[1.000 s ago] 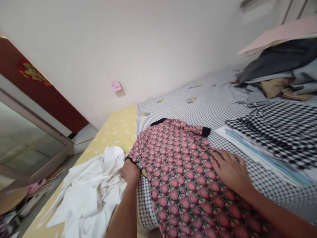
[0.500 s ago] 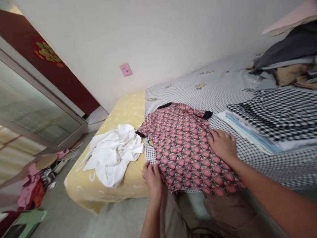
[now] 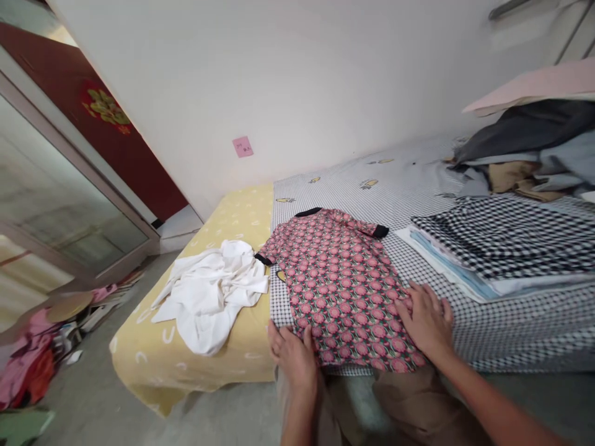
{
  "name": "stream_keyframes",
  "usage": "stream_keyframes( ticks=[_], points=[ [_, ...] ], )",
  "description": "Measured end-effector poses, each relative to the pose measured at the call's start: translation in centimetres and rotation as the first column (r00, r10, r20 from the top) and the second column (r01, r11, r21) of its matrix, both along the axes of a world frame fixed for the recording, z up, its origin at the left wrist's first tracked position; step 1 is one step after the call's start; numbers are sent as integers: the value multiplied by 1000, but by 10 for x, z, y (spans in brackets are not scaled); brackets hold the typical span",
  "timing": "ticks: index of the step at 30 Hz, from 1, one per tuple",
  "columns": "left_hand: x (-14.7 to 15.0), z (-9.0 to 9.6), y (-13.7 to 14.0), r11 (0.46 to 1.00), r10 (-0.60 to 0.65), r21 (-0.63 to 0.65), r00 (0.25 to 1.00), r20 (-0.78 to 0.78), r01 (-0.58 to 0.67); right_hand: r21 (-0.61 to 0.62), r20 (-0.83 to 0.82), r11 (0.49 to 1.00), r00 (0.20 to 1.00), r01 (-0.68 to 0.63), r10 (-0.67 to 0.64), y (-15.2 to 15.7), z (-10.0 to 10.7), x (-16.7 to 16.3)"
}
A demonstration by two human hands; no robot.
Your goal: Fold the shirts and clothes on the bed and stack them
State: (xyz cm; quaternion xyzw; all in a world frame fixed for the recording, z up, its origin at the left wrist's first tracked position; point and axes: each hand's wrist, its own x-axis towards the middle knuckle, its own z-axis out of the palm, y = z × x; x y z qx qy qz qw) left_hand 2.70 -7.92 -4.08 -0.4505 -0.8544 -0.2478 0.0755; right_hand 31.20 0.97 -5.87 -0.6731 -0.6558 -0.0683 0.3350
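A pink-and-black flower-patterned shirt [image 3: 344,291] with black collar and cuffs lies spread on the bed, its collar toward the wall and its hem at the near edge. At its lower left corner is my left hand [image 3: 294,352], palm down, thumb on the cloth and fingers apart from it. My right hand [image 3: 428,319] rests along the lower right side of the shirt, fingers spread, the thumb touching the fabric. Neither hand shows cloth gripped in it. Left of the shirt, a crumpled white garment [image 3: 214,291] lies on a yellow sheet [image 3: 237,365].
To the right, a black-and-white checked cloth [image 3: 506,238] tops a folded stack. Behind it is a heap of dark and tan clothes [image 3: 525,136]. A pink note [image 3: 242,147] is on the wall. Pink and orange items [image 3: 32,365] lie on the floor at left.
My right hand has slid down the shirt's side toward the hem, and the lower right corner has drawn inward. My left hand has shifted onto the lower left corner. The view has tilted up slightly.
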Motion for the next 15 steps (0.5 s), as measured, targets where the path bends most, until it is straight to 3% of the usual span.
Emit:
stream_keyframes(
  ticks=[4, 8, 10, 12, 15],
  points=[
    [-4, -2, -6, 995, -88, -54, 996, -4, 88, -42, -135, 998, 990, -39, 33, -13, -11, -1],
    [-6, 0, -11, 981, -180, 97, 974, 141, 167, -6, -412, 982, 896, -186, 167, -35, -19, -7],
    [-9, 1, -13, 952, -247, 243, 936, 251, 186, -49, -639, 983, 762, -178, 106, -46, -19, -8],
    [-14, 2, -15, 918, -292, 368, 881, 372, 148, -142, -828, 978, 560, -152, -33, -54, -17, -5],
    [-26, -2, -13, 923, -176, 380, 810, 559, -61, -243, -944, 958, 264, -153, -198, -58, -14, 3]
  ],
)
